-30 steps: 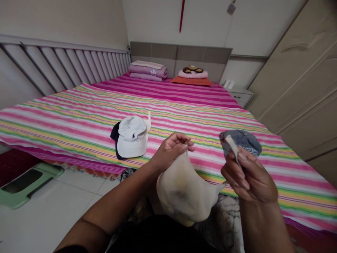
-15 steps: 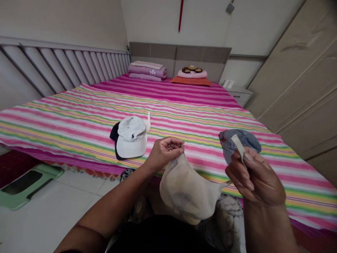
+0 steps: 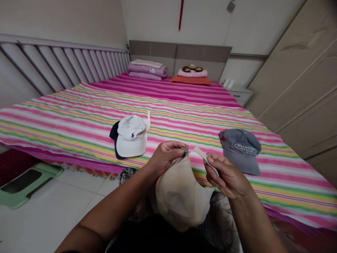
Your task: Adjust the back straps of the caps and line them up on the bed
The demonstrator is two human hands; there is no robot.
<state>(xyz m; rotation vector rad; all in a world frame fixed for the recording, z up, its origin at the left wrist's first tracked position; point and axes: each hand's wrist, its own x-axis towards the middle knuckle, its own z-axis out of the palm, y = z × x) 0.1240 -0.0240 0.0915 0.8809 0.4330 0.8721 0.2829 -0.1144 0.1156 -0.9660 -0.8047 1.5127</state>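
Observation:
A cream-coloured cap (image 3: 181, 193) hangs between my hands above my lap, at the bed's near edge. My left hand (image 3: 167, 156) pinches one side of its back opening, where a small metal buckle (image 3: 185, 149) shows at the fingertips. Between the thumb and fingers of my right hand (image 3: 223, 174) is the cap's loose strap (image 3: 201, 153), its free end pointing at the buckle with a small gap between them. A white cap (image 3: 131, 137) with a dark logo rests on a navy cap (image 3: 114, 131) to the left. A grey cap (image 3: 240, 149) with white lettering lies to the right.
The bed (image 3: 168, 105) has a striped cover. Folded purple bedding (image 3: 147, 72) and a pink pillow (image 3: 193, 73) on an orange one sit by the headboard (image 3: 181, 56). A green stool (image 3: 28, 186) stands on the floor at left; a wardrobe (image 3: 297, 80) is at right.
My right hand has moved left with the strap, bringing its end close to the buckle in my left hand. The grey cap, partly covered before, now shows its lettering.

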